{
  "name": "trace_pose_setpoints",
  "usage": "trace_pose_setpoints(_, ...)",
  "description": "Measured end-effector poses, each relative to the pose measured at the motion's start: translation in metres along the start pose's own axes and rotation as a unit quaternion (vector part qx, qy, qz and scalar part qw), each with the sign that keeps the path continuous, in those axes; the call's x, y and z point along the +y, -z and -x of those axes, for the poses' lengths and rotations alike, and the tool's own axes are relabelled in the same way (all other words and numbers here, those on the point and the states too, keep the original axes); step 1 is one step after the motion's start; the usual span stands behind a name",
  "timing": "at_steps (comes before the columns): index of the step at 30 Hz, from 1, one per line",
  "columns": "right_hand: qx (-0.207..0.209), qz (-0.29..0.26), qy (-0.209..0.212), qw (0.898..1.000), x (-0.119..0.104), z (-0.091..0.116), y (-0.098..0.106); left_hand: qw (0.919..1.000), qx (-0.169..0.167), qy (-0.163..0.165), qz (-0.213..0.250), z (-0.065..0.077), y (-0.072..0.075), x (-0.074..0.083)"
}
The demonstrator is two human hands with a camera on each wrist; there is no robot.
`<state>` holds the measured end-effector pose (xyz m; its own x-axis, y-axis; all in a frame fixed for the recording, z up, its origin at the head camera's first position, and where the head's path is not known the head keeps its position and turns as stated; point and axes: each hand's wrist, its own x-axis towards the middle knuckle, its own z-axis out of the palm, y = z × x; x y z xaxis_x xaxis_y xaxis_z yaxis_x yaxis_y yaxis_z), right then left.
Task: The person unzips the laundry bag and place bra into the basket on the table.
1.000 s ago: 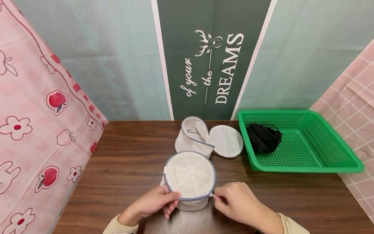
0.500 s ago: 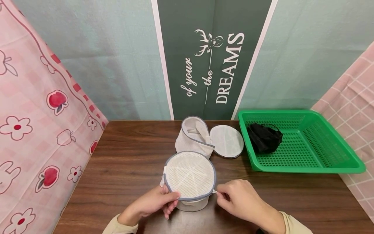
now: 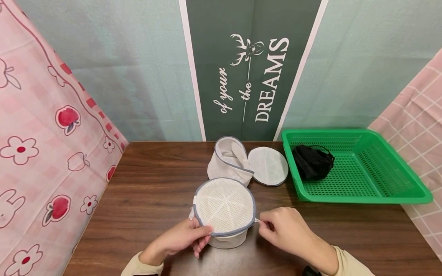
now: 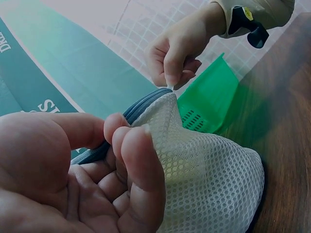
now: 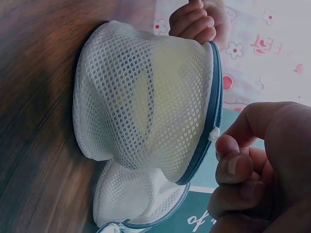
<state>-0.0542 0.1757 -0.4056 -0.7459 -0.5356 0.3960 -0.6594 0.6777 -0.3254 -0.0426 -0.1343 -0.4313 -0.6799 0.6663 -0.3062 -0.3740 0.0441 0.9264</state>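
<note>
Zip bag: the white mesh bag (image 3: 226, 207) stands on the near middle of the bench (image 3: 155, 184), round top facing up, blue-grey trim running round the rim. Something pale yellow (image 5: 167, 82) shows through the mesh, too blurry for me to name.
Left hand: the left hand (image 3: 188, 237) is clamped on the bag's rim at the near left, thumb over the edge and fingers tucked below.
Right hand: the right hand (image 3: 286, 234) has thumb and finger together, pinching the little white zipper pull (image 3: 257, 220) on the right side of the rim.
Second bag: another mesh bag (image 3: 222, 170) sits just behind the first one, mouth gaping, one side sagging.
Round mesh piece: a flat white disc (image 3: 268, 166) with dark trim lies just right of that second bag; can't tell if they're joined.
Green basket: the plastic basket (image 3: 366, 200) is over at the far right, with a black pouch (image 3: 312, 163) in its left part.
Backdrop: a dark green banner (image 3: 214, 23) with white "DREAMS" lettering, plus pink apple-print cloth (image 3: 20, 172) on the left.
</note>
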Motion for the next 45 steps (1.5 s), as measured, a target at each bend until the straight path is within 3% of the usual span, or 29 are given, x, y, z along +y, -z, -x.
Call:
trace_pose_setpoints(25,0.060,0.076,-0.027,0.995,0.014,-0.002,-0.007,0.9999,0.008,0.003,-0.012,0.001,0.000,-0.001)
trace_pose_setpoints(37,0.086,0.090,-0.021,0.992,0.019,-0.005,-0.012,0.9998,0.001,0.007,-0.017,0.002,-0.001,0.000)
trace_pose_setpoints(45,0.123,0.103,0.009,0.987,0.028,-0.007,-0.021,0.9995,0.001,0.013,-0.030,0.003,0.000,-0.001)
